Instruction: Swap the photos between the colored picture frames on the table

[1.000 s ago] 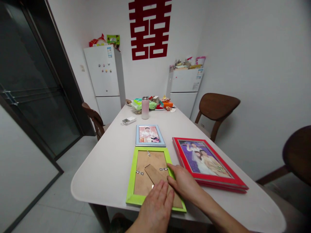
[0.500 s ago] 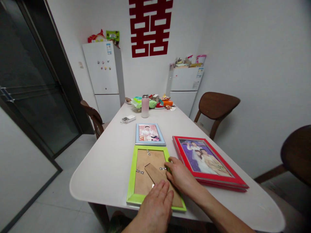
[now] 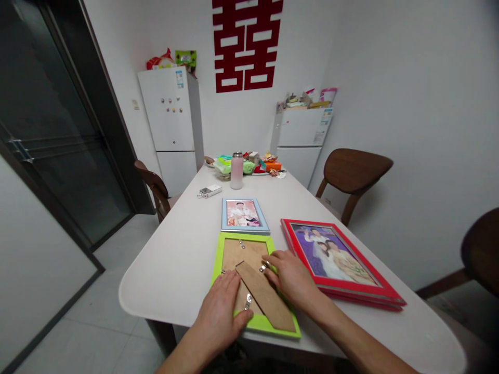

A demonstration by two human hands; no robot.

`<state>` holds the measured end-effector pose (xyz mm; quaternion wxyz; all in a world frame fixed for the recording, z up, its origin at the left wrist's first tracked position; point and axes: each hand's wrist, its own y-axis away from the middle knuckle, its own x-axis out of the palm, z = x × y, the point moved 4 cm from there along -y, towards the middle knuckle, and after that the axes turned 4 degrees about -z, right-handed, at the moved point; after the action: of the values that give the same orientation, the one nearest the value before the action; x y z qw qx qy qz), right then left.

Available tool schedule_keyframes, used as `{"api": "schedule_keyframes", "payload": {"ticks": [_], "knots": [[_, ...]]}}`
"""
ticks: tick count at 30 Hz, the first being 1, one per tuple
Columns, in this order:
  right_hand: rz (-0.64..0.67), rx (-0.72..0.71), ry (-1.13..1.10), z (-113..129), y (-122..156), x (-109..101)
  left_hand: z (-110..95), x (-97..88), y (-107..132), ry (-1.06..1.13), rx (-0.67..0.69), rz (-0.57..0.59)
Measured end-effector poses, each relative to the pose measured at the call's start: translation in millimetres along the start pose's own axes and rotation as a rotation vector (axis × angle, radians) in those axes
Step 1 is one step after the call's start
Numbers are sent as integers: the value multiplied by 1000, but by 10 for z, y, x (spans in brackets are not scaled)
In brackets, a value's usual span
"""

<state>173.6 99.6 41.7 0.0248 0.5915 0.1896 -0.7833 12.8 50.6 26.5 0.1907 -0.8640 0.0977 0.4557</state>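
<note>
A lime-green picture frame (image 3: 268,326) lies face down at the near edge of the table, its brown backing board (image 3: 237,252) upward. A slanted brown stand leg (image 3: 265,296) rests across the board, and small metal clips (image 3: 248,301) sit along the sides. My left hand (image 3: 220,306) is laid over the frame's left side, fingers extended and thumb apart near the bottom clip. At the right side, my right hand (image 3: 290,275) has its thumb and fingers around the right metal clip (image 3: 264,266), which is tilted; its far fingertips are partly hidden.
Beyond the green frame lies a blue photo frame (image 3: 245,229). Red photo frames (image 3: 339,278) are stacked at the right. Farther back are a small silver device (image 3: 210,190), a pink bottle (image 3: 236,171) and assorted packets (image 3: 222,165). Wooden chairs (image 3: 356,169) flank the table (image 3: 167,275).
My left hand has moved left from the stand leg to the frame's left side, uncovering the bottom clip. The right clip has turned from level to tilted under my right fingers.
</note>
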Motion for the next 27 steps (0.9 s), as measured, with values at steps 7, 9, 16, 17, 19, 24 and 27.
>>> {"api": "schedule_keyframes", "payload": {"ticks": [7, 9, 16, 17, 19, 24, 27], "knots": [[161, -403, -339, 437, 193, 49, 312, 29, 41, 3, -118, -125], [142, -391, -350, 485, 186, 93, 321, 51, 42, 26, -109, -142], [120, -309, -380, 503, 82, 98, 307, 64, 62, 65, -111, -152], [123, -290, -381, 514, 40, 100, 304, 59, 64, 74, -119, -151], [107, -248, -345, 552, -62, 136, 296, 50, 65, 88, -133, -154], [37, -175, -155, 692, -271, 360, 282, 64, 54, 87, -150, -155], [1, -152, -122, 717, -299, 438, 293, 89, 53, 48, -138, -145]]}}
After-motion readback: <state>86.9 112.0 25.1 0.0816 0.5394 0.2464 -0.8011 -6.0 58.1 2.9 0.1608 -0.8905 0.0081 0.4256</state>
